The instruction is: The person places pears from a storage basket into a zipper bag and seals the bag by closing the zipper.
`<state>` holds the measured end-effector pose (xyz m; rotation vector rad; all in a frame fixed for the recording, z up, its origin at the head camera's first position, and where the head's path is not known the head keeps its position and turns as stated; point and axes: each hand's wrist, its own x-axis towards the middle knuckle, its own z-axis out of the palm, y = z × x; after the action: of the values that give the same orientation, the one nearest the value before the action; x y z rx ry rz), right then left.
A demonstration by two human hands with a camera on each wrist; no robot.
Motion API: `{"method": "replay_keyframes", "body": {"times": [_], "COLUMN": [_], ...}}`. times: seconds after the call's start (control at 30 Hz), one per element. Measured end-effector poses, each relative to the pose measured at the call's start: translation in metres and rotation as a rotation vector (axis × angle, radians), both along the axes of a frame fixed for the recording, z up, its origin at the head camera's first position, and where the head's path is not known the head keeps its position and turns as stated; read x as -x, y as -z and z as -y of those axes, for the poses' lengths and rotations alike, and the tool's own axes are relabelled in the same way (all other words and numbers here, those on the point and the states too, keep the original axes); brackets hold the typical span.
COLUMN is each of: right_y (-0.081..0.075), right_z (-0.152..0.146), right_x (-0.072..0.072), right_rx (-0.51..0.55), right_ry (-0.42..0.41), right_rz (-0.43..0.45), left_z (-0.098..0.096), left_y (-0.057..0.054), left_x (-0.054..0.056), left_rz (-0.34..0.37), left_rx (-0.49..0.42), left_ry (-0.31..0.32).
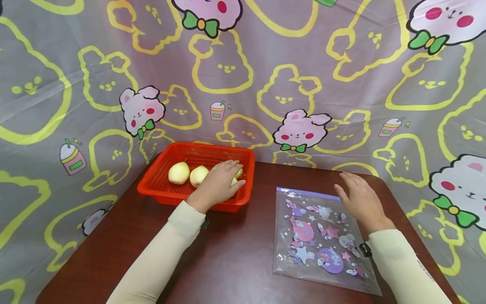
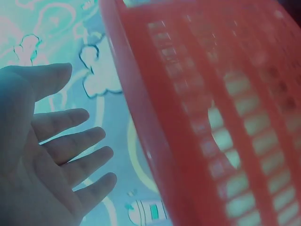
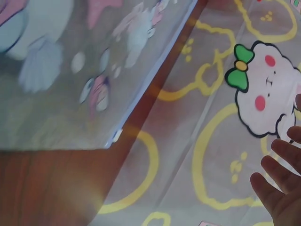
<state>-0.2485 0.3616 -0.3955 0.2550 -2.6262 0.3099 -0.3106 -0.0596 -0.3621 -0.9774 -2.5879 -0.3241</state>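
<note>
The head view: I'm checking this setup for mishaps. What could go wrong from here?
Pears lie loose in the red basket, so the left hand above it might knock and bruise them. The basket sits near the table's left edge; a push could send it off. The plastic bag lies flat, so it may slide if the right hand brushes it.

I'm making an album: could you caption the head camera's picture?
Left hand over a red basket of pale fruit, right hand near a printed clear bag.

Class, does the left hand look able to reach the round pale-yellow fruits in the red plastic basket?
Probably yes: the open left hand appears over the basket, where no lid covers the fruits.
</note>
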Motion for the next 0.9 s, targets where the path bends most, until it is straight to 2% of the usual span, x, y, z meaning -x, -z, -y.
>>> {"method": "replay_keyframes", "body": {"times": [0.17,0.27,0.6,0.77,0.9], "right_y": [0.006,0.010,0.022,0.032,0.037], "right_z": [-0.013,-0.019,-0.040,-0.047,-0.049], "right_x": [-0.005,-0.007,-0.008,-0.008,-0.008], "right_rx": [0.006,0.005,0.002,0.002,0.013], "right_ry": [0.024,0.039,0.089,0.114,0.127], "right_rz": [0.022,0.034,0.139,0.226,0.286], "left_z": [-0.023,-0.035,-0.071,-0.085,-0.094], "left_y": [0.004,0.008,0.029,0.042,0.052], "left_x": [-0.008,-0.013,-0.026,-0.030,-0.030], "left_rz": [-0.059,-0.058,0.029,0.047,0.053], "left_rx": [0.056,0.080,0.137,0.154,0.176], "left_ry": [0.064,0.100,0.144,0.160,0.149]}}
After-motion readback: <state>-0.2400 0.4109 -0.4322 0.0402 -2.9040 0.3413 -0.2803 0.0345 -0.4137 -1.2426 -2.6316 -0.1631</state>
